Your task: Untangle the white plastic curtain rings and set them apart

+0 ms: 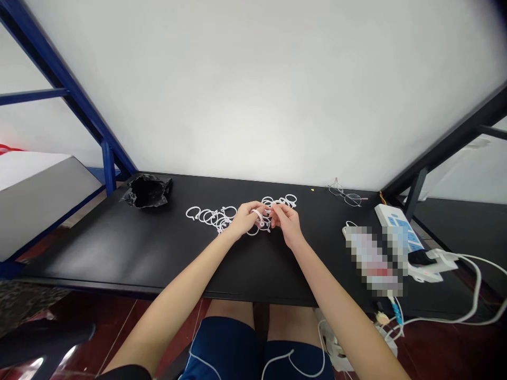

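Note:
In the middle of the black table, my left hand [246, 216] is closed around a white plastic ring [259, 215] that looks like a curtain ring with a small clasp. Close beside it, my right hand [285, 220] has thumb and fingers pinched together. What those fingertips hold, if anything, is too small to tell. Loose white rings [206, 217] of the same kind lie in a pile to the left of and beneath my left hand. Further white rings [290, 199] lie just beyond my right hand. My fingers partly hide the pile.
A crumpled black plastic bag [147, 191] stands open at the back left. Eyeglasses [344, 194] rest at the back right. A blurred phone-like object [372, 261], a white power strip [396, 221] and white cables [477, 287] occupy the right side. Behind the table [119, 253] rises a white wall.

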The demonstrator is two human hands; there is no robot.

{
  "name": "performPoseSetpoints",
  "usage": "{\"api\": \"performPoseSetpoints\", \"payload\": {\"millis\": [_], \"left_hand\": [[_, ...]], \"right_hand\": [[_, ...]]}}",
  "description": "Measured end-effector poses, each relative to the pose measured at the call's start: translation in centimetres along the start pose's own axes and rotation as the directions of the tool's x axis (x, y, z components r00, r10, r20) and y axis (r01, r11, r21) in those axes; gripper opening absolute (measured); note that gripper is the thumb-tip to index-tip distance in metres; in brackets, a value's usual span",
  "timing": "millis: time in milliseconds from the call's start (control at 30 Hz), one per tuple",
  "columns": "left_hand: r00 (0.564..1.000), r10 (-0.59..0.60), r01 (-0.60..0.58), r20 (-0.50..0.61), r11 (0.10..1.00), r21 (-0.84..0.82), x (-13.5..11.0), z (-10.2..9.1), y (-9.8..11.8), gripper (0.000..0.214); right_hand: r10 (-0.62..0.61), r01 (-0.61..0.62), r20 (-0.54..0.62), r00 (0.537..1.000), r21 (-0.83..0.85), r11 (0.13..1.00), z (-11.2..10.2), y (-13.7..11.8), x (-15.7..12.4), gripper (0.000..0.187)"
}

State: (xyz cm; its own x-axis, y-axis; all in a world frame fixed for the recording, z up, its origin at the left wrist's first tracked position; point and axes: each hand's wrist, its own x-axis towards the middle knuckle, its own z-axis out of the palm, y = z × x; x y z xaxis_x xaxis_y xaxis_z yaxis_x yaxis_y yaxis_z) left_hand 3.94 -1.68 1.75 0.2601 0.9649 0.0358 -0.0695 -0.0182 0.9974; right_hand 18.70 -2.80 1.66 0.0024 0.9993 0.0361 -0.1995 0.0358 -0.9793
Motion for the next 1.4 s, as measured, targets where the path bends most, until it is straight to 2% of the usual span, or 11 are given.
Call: {"api": "performPoseSetpoints", "payload": {"millis": [133,300,467,600,700,833,967,1000,1133,1267,1400], "left_hand": [[0.995,0.042,-0.035,-0.092,0.997,0.075,0.1,-0.2,-0.2,0.018],[0.995,0.043,-0.038,-0.086,0.998,0.059,0.1,-0.2,-0.5,0.025],[0.998,0.007,-0.002,-0.065,0.997,0.082,0.3,-0.1,-0.8,0.034],[0.970,0.173,-0.130,-0.172,0.963,0.234,0.6,-1.1,-0.8,0.040],[0.941,0.298,-0.198,-0.161,0.870,0.452,0.5,-2.3,-0.5,0.053],[0.940,0.328,-0.179,-0.090,0.701,0.690,0.1,-3.2,0.3,0.063],[0.848,0.486,-0.049,-0.212,0.470,0.881,-0.5,-3.6,1.4,0.053],[0.844,0.492,0.003,-0.213,0.394,0.919,-0.6,-3.8,1.5,0.048],[0.924,0.321,0.170,-0.207,0.140,0.975,-0.7,-4.7,1.0,0.031],[0.955,0.138,0.248,-0.262,0.108,0.963,-0.4,-5.5,0.4,0.028],[0.959,0.100,0.252,-0.266,0.137,0.958,-0.2,-5.9,0.4,0.025]], "right_hand": [[0.017,-0.009,0.124,0.992,-0.067,0.998,0.4,0.3,-0.3,0.033],[-0.013,0.049,0.212,0.977,-0.162,0.986,0.7,0.9,-0.6,0.032],[-0.068,0.100,0.177,0.982,-0.177,0.979,0.4,0.8,-0.4,0.030],[-0.157,0.158,0.019,0.987,-0.214,0.964,-0.3,0.8,0.1,0.027],[-0.170,0.146,-0.060,0.984,-0.283,0.948,-0.9,1.1,0.5,0.026],[-0.151,0.123,-0.058,0.987,-0.337,0.934,-1.1,1.4,0.5,0.029],[-0.150,0.111,-0.098,0.984,-0.328,0.938,-0.9,1.1,0.2,0.032],[-0.146,0.106,-0.101,0.984,-0.325,0.940,-0.8,1.0,0.2,0.031],[-0.153,0.115,-0.103,0.983,-0.306,0.945,-0.7,0.9,0.1,0.028],[-0.157,0.119,-0.119,0.980,-0.275,0.954,-0.7,0.9,0.0,0.025],[-0.163,0.123,-0.129,0.978,-0.269,0.955,-0.7,0.9,-0.1,0.022]]}}
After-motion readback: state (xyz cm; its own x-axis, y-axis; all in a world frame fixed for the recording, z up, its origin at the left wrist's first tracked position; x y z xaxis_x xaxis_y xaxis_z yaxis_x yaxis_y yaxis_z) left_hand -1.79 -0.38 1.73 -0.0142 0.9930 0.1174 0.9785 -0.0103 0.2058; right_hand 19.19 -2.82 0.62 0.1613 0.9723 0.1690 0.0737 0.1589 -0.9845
